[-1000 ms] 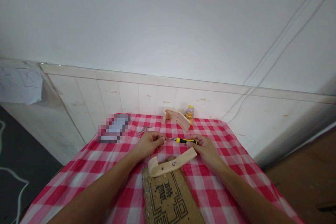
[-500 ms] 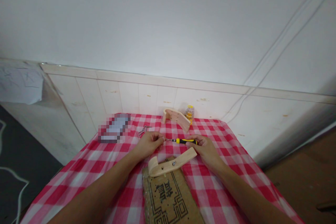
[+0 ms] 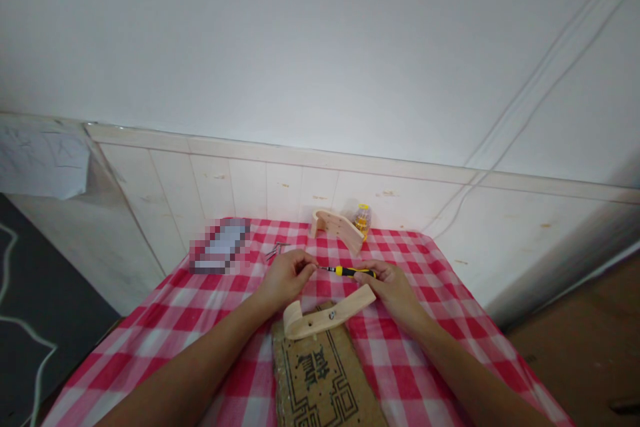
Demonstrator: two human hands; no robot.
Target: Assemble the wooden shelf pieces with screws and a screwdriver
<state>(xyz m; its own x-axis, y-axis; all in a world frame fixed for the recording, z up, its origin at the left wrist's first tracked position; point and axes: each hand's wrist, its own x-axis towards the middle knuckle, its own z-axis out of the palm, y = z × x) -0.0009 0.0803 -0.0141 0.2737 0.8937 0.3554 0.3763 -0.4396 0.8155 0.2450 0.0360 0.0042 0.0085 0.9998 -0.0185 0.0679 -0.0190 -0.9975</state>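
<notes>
My right hand (image 3: 393,283) is closed round the handle of a small yellow and black screwdriver (image 3: 350,271), which lies level and points left. My left hand (image 3: 285,275) is pinched at the screwdriver's metal tip; what its fingers hold there is too small to make out. Just in front of both hands a curved wooden hook piece (image 3: 327,312) with a screw in it rests on a printed cardboard sheet (image 3: 323,377).
A red and white checked cloth (image 3: 435,300) covers the table. At its far side stand a second curved wooden piece (image 3: 339,228), a small yellow jar (image 3: 362,219), a few loose metal screws (image 3: 274,251) and a blurred flat object (image 3: 220,247). The tiled wall is close behind.
Both hands stay at the screwdriver with almost no movement. The view has shifted slightly, so everything sits a little lower and to the right in the picture.
</notes>
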